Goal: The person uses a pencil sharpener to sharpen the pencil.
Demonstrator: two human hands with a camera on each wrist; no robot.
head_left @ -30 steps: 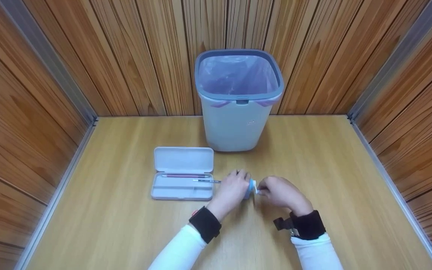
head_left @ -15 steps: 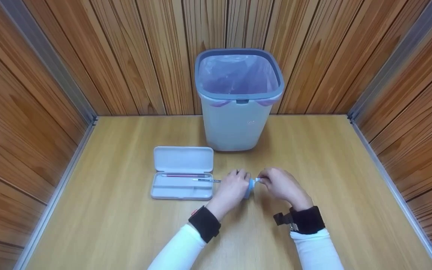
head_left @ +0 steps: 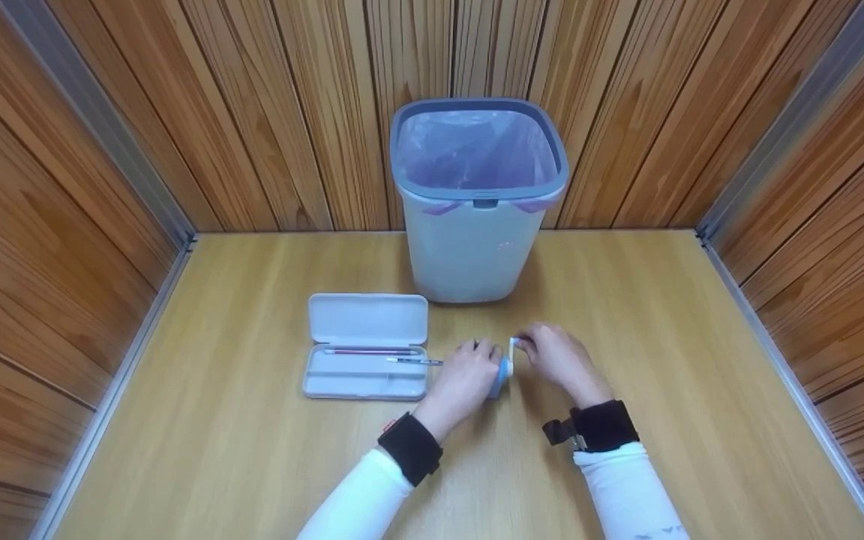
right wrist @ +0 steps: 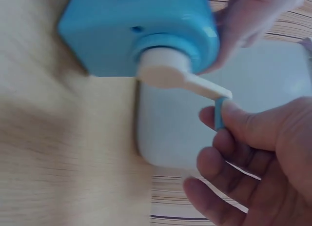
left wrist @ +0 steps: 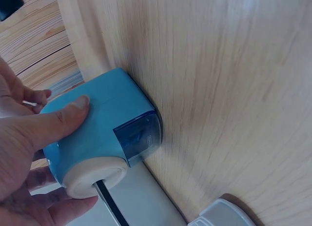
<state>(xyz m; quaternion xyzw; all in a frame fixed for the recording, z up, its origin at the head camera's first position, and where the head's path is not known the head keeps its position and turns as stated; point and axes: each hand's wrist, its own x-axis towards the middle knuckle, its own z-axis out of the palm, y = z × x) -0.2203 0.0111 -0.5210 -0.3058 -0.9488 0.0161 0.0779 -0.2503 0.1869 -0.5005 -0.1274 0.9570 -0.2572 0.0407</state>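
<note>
A blue crank pencil sharpener (left wrist: 102,116) stands on the table with a dark translucent shavings drawer (left wrist: 141,138). My left hand (head_left: 464,381) grips its body, the thumb lying along one side in the left wrist view. A pencil (head_left: 415,361) is inserted in the white round front and points left over the pencil case. On the opposite side is a white crank arm (right wrist: 207,87). My right hand (head_left: 558,356) pinches the blue knob (right wrist: 219,113) at its end between thumb and index finger. The crank points up, away from me, in the head view. The pencil's tip is hidden inside the sharpener.
An open pencil case (head_left: 349,385) lies left of the sharpener, its lid folded back, with a purplish pencil (head_left: 372,352) in the far compartment. Behind stands a light trash bin (head_left: 469,255) with a grey rim and a bag inside. Wooden panels (head_left: 312,112) wall the table (head_left: 237,420).
My right hand has swung the crank from pointing toward me, through the middle, to pointing away from me. The left hand, sharpener and pencil have stayed in place.
</note>
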